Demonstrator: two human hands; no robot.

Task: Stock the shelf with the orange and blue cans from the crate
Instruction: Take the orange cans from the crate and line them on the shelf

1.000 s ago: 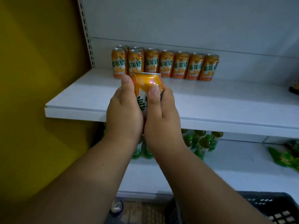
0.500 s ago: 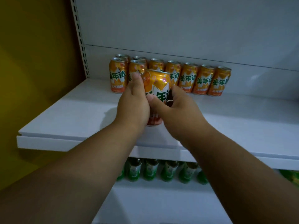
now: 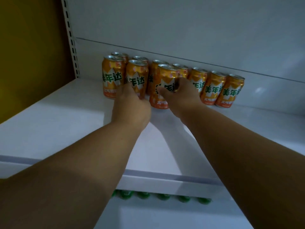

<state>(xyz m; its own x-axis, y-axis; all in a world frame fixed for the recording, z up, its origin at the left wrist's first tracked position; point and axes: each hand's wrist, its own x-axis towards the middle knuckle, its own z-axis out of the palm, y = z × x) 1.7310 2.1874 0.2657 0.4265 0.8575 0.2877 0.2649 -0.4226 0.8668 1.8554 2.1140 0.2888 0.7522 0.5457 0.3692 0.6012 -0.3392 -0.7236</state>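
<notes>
My right hand (image 3: 179, 95) grips the can (image 3: 165, 86), thumb across the label, fingers wrapped round the far side. It stands upright on the shelf (image 3: 49, 123), front row, touching or nearly touching the back row (image 3: 214, 86). My left hand (image 3: 132, 103) sits low against the next front can (image 3: 137, 78); fingers are hidden, so I can't tell if it's gripping or just steadying.

Doing this step well, my read:
- slide the can left until it meets its neighbour, no gap
- keep the base flat, don't tip it into the back row
- turn the label forward like the other 2 front cans
- let go straight back, no dragging

No blue cans or crate in view.
</notes>
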